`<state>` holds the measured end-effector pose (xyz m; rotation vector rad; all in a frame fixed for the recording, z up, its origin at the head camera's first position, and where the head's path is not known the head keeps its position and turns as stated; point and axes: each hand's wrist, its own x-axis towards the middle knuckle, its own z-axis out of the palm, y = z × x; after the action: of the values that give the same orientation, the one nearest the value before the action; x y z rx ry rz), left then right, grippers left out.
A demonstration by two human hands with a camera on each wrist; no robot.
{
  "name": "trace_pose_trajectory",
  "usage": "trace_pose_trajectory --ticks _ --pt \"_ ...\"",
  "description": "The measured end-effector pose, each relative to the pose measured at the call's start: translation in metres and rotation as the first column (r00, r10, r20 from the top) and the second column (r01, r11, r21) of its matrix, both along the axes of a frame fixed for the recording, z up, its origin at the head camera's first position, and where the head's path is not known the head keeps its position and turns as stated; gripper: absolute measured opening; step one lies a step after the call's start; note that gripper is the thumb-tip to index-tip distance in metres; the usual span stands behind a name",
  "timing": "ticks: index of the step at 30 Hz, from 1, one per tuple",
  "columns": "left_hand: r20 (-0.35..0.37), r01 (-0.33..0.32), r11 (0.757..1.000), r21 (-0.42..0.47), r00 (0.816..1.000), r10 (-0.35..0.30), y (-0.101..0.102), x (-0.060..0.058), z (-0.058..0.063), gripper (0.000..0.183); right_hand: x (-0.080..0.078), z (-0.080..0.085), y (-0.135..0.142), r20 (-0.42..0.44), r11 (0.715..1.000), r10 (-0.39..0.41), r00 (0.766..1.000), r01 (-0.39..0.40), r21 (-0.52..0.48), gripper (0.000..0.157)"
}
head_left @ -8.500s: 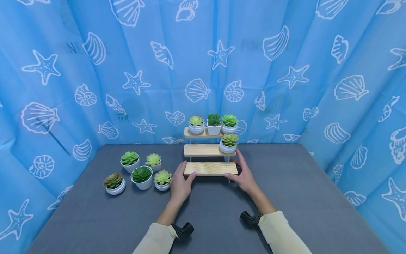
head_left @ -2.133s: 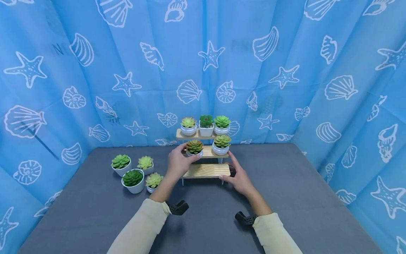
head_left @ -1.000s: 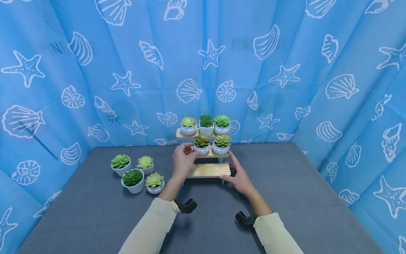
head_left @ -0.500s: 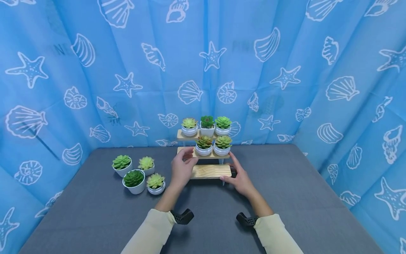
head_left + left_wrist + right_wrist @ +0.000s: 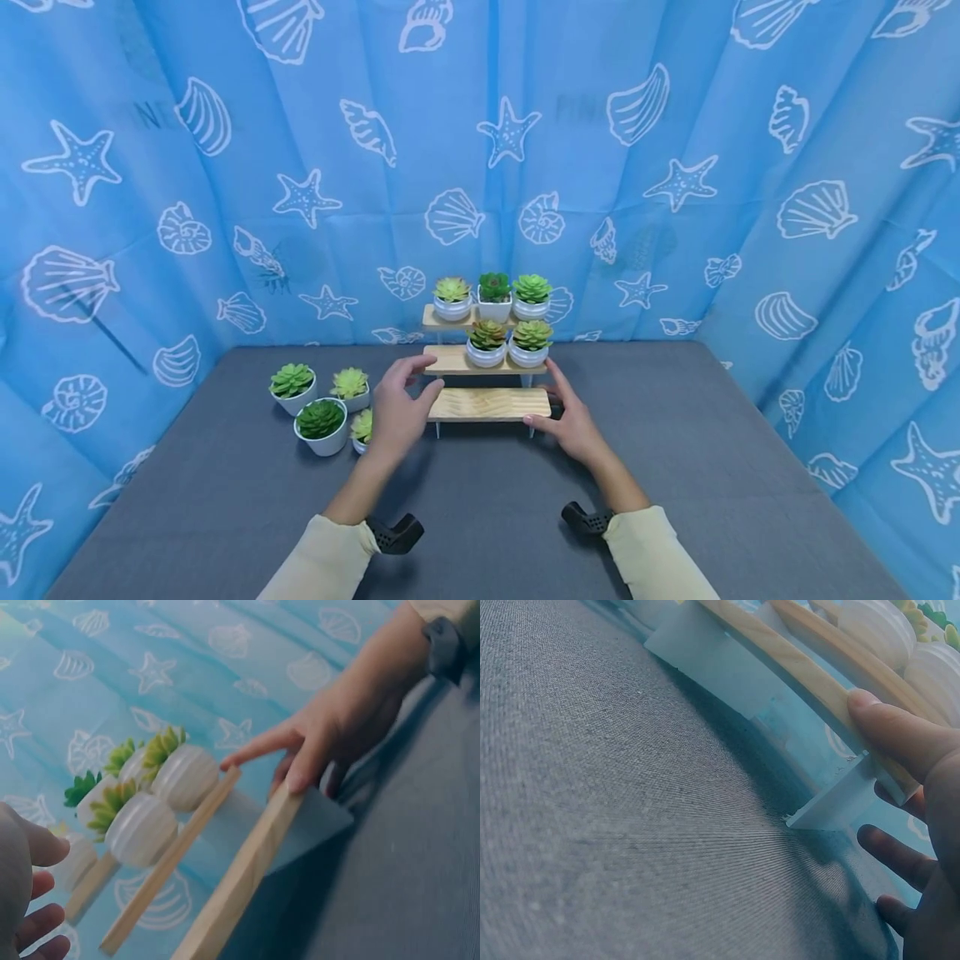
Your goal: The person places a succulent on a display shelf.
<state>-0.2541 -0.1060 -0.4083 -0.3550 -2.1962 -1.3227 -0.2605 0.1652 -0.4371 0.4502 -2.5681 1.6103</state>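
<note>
A three-step wooden display stand (image 5: 487, 404) on clear legs stands at the middle back of the table. Three potted succulents fill its top step, among them a dark green one in a square pot (image 5: 495, 297). On the middle step, a reddish-green potted succulent (image 5: 486, 342) sits beside a light green one (image 5: 531, 342) at the right end. The lowest step is bare. My right hand (image 5: 577, 425) grips the stand's right end, thumb on the lowest board's edge. My left hand (image 5: 400, 408) holds nothing, fingers loosely bent, just left of the stand.
Several potted succulents stand left on the grey table (image 5: 480, 525): a bright green one (image 5: 292, 388), a dark green one (image 5: 321, 426), a pale one (image 5: 351, 388) and another (image 5: 362, 427) partly hidden by my left hand. A blue shell-print curtain (image 5: 480, 167) hangs behind.
The reddish-green succulent was carried from the table onto the middle step, slid right beside its neighbour, then let go. My left hand has drawn back left; the right stays on the stand.
</note>
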Motion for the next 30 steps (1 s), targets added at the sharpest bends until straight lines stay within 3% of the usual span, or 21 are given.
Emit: trace_pose_trajectory --ticks 10,16,22,30 --pt "-0.005 -0.068 0.991 -0.112 0.998 0.068 -0.033 0.008 -0.004 0.032 -0.001 -0.001 0.001 0.011 1.0 0.001 1.0 -0.001 0.004 0.096" --pt "0.033 -0.09 0.981 -0.171 0.995 0.097 -0.055 0.012 -0.006 0.033 -0.023 -0.035 0.01 -0.012 1.0 -0.01 1.0 0.01 0.001 0.101" --pt "0.02 -0.113 0.979 -0.17 0.993 0.118 -0.074 0.021 -0.014 0.037 -0.027 -0.039 0.011 -0.009 1.0 -0.01 1.0 0.01 0.003 0.101" --pt "-0.021 -0.141 0.98 -0.143 0.99 0.139 -0.089 0.037 -0.032 0.042 -0.027 -0.04 0.011 -0.017 1.0 -0.014 1.0 0.014 0.014 0.102"
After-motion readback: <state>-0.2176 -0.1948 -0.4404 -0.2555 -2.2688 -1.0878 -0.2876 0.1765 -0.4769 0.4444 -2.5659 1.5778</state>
